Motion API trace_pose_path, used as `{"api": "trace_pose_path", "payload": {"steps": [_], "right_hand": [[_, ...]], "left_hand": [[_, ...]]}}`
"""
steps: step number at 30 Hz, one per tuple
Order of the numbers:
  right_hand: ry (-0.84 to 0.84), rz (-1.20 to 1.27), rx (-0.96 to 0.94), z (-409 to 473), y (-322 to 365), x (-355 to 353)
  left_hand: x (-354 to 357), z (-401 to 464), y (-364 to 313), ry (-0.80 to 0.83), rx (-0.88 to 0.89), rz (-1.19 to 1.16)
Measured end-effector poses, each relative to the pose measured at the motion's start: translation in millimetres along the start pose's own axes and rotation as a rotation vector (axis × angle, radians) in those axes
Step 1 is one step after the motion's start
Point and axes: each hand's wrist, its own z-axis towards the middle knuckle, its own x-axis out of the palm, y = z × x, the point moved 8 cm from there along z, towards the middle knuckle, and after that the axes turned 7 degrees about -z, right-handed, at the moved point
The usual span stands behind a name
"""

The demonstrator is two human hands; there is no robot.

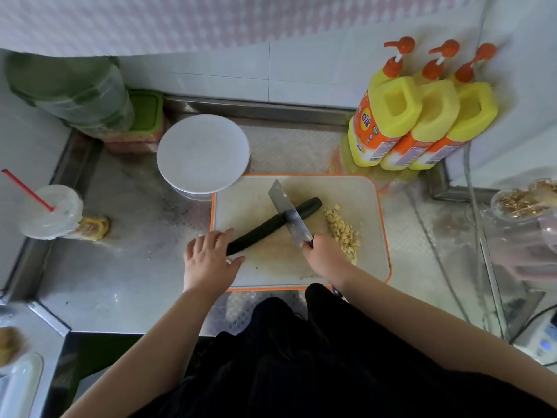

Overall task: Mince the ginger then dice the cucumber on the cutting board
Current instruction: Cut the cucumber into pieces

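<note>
Steel counter fills the left, carrying a lidded cup with a red straw and, further in, a white round lid just behind the cutting board. Next comes the left hand, fingers curled over the near end of the dark cucumber, probably to stop it rolling; that end overhangs the board's left edge while the rest lies diagonally across it. Over its middle stands the cleaver, gripped at the handle by the right hand, apparently for a first cut. Further right, the minced ginger sits heaped aside on the board, clear of the blade, so mincing looks done. Three yellow detergent bottles stand against the wall beyond.
</note>
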Motion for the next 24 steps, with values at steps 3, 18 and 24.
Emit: {"api": "trace_pose_path", "payload": {"steps": [3,18,24], "right_hand": [[-0.058,-0.012,-0.042,-8,6,-11],[-0.014,-0.346,-0.221,-38,65,21],[-0.008,-0.396,-0.228,-42,69,27]], "left_hand": [[-6,-15,29,-0.055,-0.106,-0.105],[-3,-25,27,-0.072,-0.233,-0.518],[-2,-25,29,-0.080,-0.245,-0.538]]}}
